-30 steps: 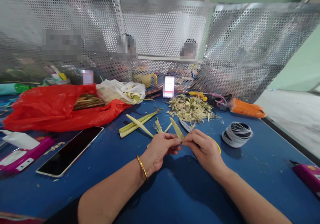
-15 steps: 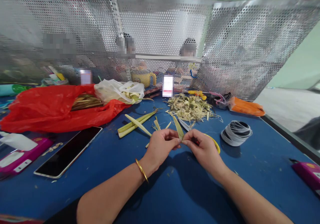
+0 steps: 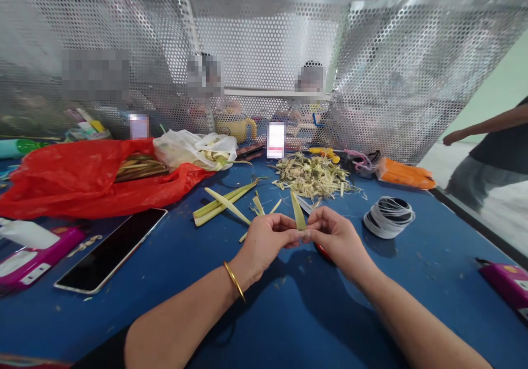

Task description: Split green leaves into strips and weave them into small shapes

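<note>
While both forearms slant inward and up from the lower corners, the two hands meet near the middle of the blue table (image 3: 280,325), thumbs turned toward each other. The left hand (image 3: 267,236) is bent slightly at the wrist, back of the hand facing up, its fingers curled over the thumb; a gold bangle (image 3: 234,281) circles that wrist. The right hand (image 3: 336,240) mirrors it, knuckles raised and fingers folded, the thumb stretched toward the left one. Between them, thumbs and fingertips of both hands pinch the lower end of a pale green leaf strip (image 3: 298,212), which stands nearly upright above the grip, its pointed tip leaning a little to the left. A metal blade (image 3: 304,205) lies just behind the right hand's fingers, and a red edge (image 3: 323,252) shows beneath that hand, too covered to identify. Beyond the strip lies a heap of shreds (image 3: 311,175); longer stalks (image 3: 225,204) rest beyond the left hand, and a spool of thread (image 3: 388,218) stands to the right.
</note>
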The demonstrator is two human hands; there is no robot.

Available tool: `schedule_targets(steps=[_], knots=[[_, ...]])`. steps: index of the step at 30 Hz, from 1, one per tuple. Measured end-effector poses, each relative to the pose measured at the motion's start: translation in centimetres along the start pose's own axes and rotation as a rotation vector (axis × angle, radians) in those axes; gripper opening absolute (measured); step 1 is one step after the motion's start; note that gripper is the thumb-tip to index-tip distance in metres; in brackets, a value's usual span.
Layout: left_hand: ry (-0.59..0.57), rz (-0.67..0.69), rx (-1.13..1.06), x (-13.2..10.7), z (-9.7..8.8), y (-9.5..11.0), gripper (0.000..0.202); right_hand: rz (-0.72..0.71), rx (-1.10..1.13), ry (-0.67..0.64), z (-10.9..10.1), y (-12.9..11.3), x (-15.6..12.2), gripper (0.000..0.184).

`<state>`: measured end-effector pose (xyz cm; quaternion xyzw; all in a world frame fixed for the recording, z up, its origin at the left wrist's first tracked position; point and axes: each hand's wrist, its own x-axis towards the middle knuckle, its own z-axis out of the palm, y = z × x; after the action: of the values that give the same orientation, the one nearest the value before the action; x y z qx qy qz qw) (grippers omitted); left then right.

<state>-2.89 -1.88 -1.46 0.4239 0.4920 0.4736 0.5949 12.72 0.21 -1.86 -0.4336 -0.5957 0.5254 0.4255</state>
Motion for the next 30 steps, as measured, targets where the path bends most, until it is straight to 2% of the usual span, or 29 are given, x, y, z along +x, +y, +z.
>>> schedule_targets(steps=[3, 5, 10, 12, 14, 20, 23, 26, 30], knots=[[-0.008, -0.041, -0.072, 0.17, -0.15, 0.01, 0.022, -0.003, 0.015, -0.018, -0.04, -0.14, -0.08, 0.023], [0.007, -0.089, -0.127, 0.25, -0.31, 0.06, 0.023, -0.065, -0.031, -0.018, -0.06, -0.26, -0.22, 0.019], [0.025, -0.174, -0.245, 0.28, -0.64, 0.32, 0.021, -0.453, -0.448, 0.007, -0.33, -0.67, -0.68, 0.007], [0.005, -0.214, -0.268, 0.26, -0.69, 0.39, 0.022, -0.582, -0.566, -0.019, -0.47, -0.75, -0.77, 0.012], [-0.019, -0.262, -0.282, 0.23, -0.70, 0.43, 0.022, -0.639, -0.625, -0.037, -0.55, -0.76, -0.78, 0.017], [-0.069, -0.376, -0.330, 0.09, -0.84, 0.52, 0.011, -0.714, -0.674, -0.013, -0.53, -0.69, -0.65, 0.016], [-0.094, -0.385, -0.333, 0.03, -0.84, 0.40, 0.007, -0.709, -0.713, -0.008, -0.51, -0.60, -0.63, 0.014], [-0.084, -0.274, -0.227, 0.00, -0.63, 0.17, 0.007, -0.652, -0.755, 0.001, -0.36, -0.40, -0.62, 0.013], [0.027, -0.097, -0.049, -0.04, -0.13, -0.19, 0.010, -0.526, -0.748, 0.001, 0.05, 0.00, -0.68, 0.012]])
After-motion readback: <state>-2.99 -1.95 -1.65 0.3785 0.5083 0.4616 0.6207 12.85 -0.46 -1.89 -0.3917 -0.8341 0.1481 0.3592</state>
